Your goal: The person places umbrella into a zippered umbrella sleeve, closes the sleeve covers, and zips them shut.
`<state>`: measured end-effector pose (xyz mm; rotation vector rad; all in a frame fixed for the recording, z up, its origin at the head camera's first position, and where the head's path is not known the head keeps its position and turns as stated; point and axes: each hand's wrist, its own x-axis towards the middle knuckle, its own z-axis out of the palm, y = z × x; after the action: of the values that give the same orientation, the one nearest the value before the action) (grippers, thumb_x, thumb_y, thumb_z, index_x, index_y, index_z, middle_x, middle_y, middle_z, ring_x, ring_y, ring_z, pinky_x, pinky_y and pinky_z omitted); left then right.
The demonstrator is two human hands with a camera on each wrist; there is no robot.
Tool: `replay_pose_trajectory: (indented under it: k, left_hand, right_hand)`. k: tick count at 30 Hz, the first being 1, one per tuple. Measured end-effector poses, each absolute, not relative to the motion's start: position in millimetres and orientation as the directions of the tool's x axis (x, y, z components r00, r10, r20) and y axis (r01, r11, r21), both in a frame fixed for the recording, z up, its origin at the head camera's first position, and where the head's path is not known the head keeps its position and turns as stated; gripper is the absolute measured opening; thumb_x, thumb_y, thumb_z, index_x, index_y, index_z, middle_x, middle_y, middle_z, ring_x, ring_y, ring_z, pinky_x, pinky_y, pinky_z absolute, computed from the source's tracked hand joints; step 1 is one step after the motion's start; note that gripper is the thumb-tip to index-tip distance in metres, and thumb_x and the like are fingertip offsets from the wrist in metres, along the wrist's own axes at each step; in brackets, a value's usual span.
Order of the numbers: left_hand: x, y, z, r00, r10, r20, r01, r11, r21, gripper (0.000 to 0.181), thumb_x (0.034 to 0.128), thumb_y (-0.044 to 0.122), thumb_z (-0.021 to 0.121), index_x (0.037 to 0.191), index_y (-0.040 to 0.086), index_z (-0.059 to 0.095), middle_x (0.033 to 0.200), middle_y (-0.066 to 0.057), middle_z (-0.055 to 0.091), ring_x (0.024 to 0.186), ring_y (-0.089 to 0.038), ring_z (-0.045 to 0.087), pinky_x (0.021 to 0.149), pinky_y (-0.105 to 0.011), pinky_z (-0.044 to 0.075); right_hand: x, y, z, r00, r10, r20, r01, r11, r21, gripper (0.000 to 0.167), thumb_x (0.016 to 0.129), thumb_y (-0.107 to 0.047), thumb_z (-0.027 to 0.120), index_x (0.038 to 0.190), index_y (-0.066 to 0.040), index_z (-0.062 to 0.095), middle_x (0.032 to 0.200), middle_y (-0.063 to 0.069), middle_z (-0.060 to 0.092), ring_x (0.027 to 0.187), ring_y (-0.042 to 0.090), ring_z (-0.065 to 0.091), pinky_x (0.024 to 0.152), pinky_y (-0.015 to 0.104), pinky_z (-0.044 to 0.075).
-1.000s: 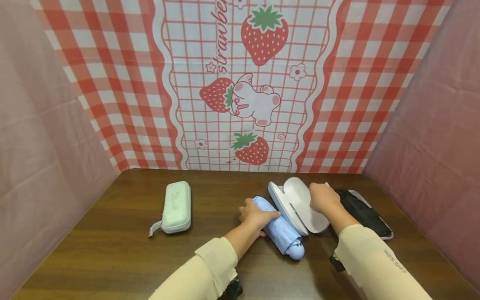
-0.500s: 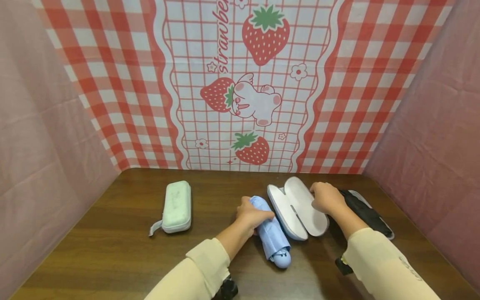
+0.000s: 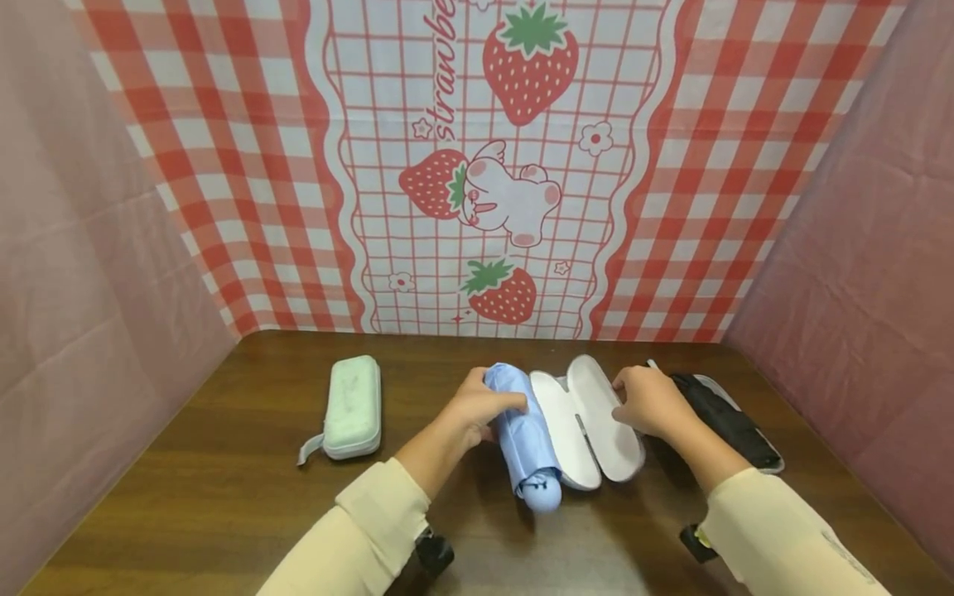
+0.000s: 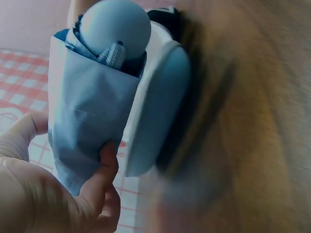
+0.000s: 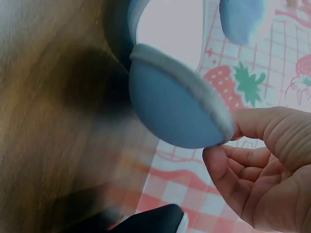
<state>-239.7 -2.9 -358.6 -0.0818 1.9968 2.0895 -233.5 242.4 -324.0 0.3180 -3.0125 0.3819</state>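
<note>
A light blue folded umbrella [image 3: 526, 430], its round handle end towards the front, is gripped by my left hand [image 3: 477, 404]. In the left wrist view, thumb and fingers of that hand [image 4: 58, 189] wrap the sleeve of the umbrella [image 4: 95, 107]. Just right of it lies an unzipped case [image 3: 568, 430], spread flat with its white inside showing. My right hand [image 3: 652, 402] is at the case's right half; the right wrist view shows this hand [image 5: 272, 170] pinching the rim of the blue-grey shell [image 5: 175, 104].
A pale green zipped case [image 3: 353, 407] with a strap lies on the left of the wooden table [image 3: 246, 463]. Behind the right hand, a black folded item [image 3: 726, 422] rests on a grey-edged case. A checked strawberry cloth [image 3: 477, 165] hangs at the back.
My left hand has carried the umbrella left and turned it more upright in the head view. The open case has spread flatter and shifted slightly towards the front, the right hand still on its edge.
</note>
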Motion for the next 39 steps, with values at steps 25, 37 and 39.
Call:
replay_pose_trajectory:
  k: [25, 37, 39]
  left_hand:
    - [-263.0, 15.7, -367.4, -0.984, 0.056, -0.172, -0.122, 0.493, 0.861, 0.068, 0.0615, 0.011, 0.085, 0.122, 0.003, 0.054, 0.103, -0.016, 0.054, 0.078, -0.031, 0.060, 0.043, -0.039, 0.053]
    - [-259.3, 12.8, -367.6, -0.982, 0.188, -0.001, 0.158, 0.829, 0.537, 0.083, 0.0661, 0.054, 0.085, 0.133, 0.013, 0.057, 0.116, -0.011, 0.057, 0.092, -0.026, 0.058, 0.071, -0.036, 0.052]
    - [-259.5, 10.7, -368.0, -0.977, 0.214, 0.004, 0.185, 0.831, 0.524, 0.082, 0.0686, 0.055, 0.082, 0.134, 0.012, 0.057, 0.116, -0.011, 0.057, 0.092, -0.025, 0.058, 0.074, -0.036, 0.051]
  right_hand:
    - [-208.7, 195.2, -310.5, -0.931, -0.299, 0.207, -0.336, 0.927, -0.170, 0.022, 0.065, -0.010, 0.078, 0.078, -0.001, 0.064, 0.063, 0.001, 0.054, 0.060, 0.018, 0.049, 0.054, 0.035, 0.044]
    - [-209.1, 189.6, -307.2, -0.944, -0.280, 0.172, -0.311, 0.932, -0.186, 0.025, 0.069, -0.011, 0.079, 0.086, 0.003, 0.068, 0.066, 0.003, 0.057, 0.062, 0.019, 0.050, 0.055, 0.034, 0.046]
    - [-209.7, 189.4, -308.3, -0.945, -0.279, 0.173, -0.310, 0.932, -0.188, 0.027, 0.069, -0.012, 0.079, 0.088, 0.003, 0.068, 0.068, 0.004, 0.058, 0.063, 0.019, 0.051, 0.056, 0.034, 0.048]
